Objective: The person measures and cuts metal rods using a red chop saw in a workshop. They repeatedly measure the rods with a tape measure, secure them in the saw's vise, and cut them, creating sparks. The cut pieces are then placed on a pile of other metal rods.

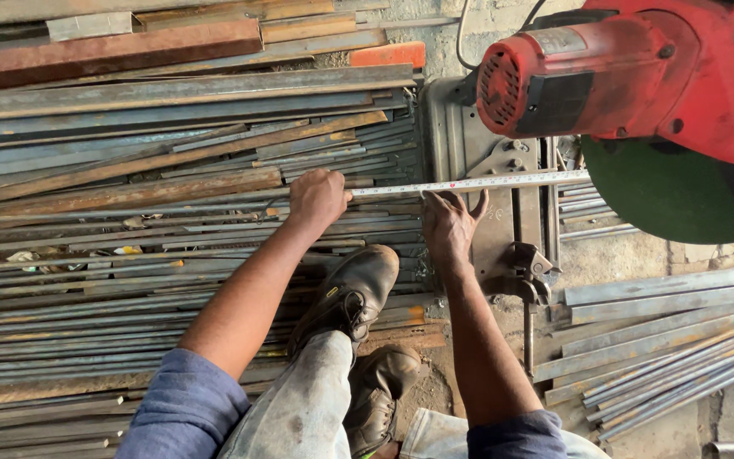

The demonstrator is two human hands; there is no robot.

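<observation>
— Tape measure (469, 183): where's it lying?
— Stretched left to right over the bar pile and the chop saw's base plate (469, 144), far end w/ its tip by the green cutting disc (664, 191).
— Hands?
— Left hand (318, 197) clenched on the tape's left end, knuckles up. Right hand (448, 221) spread open, fingertips pressing the blade just right of it.
— Around them?
— Rusty flat steel bars (129, 195) all over the left side, more rods (673, 357) near right. Red saw motor (605, 76) far right. Brown boots (354, 293) near, between the arms, resting on the bars.
</observation>
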